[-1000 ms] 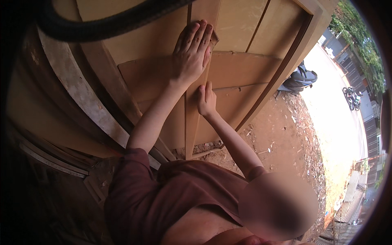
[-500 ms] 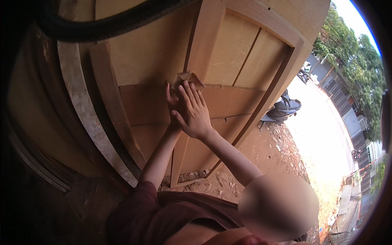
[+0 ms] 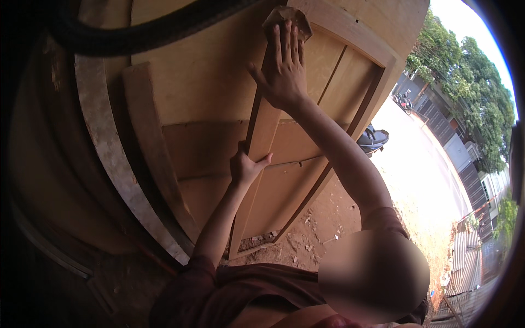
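Observation:
My right hand (image 3: 287,74) lies flat with its fingers stretched out over a brown sheet that looks like sandpaper (image 3: 290,17). It presses the sheet to the upper part of a wooden door frame (image 3: 266,123), its thumb spread to the left. Lower on the same upright, my left hand (image 3: 246,167) is closed around the wood. Its thumb sticks out across the front, and the other fingers are mostly hidden at the left edge. The frame leans upright against a plywood panel (image 3: 186,93).
Long boards (image 3: 117,147) stand to the left of the frame. A black hose-like cord (image 3: 147,35) crosses the top left. On the right, a parked motorbike (image 3: 373,138) stands beyond the frame near a bright road (image 3: 426,158). Debris-strewn earth (image 3: 311,229) lies below.
My right hand has slid up the upright with the sandpaper. My left hand, beside it before, is now lower and closed around the upright.

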A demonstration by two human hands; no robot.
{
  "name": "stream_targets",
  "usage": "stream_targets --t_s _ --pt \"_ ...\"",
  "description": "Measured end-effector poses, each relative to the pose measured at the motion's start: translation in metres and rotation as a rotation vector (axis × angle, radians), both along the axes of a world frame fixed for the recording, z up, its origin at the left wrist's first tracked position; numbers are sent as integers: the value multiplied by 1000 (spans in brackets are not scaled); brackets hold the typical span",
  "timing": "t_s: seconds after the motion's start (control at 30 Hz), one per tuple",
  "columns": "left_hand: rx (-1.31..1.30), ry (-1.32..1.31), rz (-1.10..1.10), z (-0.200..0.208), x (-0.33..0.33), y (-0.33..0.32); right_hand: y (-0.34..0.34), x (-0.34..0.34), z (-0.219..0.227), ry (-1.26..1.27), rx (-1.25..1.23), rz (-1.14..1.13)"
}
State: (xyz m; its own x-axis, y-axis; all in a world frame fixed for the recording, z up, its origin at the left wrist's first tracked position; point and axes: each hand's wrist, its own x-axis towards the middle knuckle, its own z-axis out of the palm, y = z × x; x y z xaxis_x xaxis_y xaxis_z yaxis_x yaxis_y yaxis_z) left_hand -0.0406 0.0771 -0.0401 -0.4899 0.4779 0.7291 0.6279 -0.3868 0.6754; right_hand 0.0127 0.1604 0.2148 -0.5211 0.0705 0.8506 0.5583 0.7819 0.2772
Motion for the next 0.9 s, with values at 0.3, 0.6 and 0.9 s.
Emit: stream_targets --t_s 0.3,0.6,0.9 --pt "-44 -25 -13 -11 -2 7 59 36 85 190 -15 85" --pt "50 -84 -143 -25 -6 15 177 165 77 263 74 67" --pt "1 -252 -103 -32 3 5 285 294 -3 406 -34 2"
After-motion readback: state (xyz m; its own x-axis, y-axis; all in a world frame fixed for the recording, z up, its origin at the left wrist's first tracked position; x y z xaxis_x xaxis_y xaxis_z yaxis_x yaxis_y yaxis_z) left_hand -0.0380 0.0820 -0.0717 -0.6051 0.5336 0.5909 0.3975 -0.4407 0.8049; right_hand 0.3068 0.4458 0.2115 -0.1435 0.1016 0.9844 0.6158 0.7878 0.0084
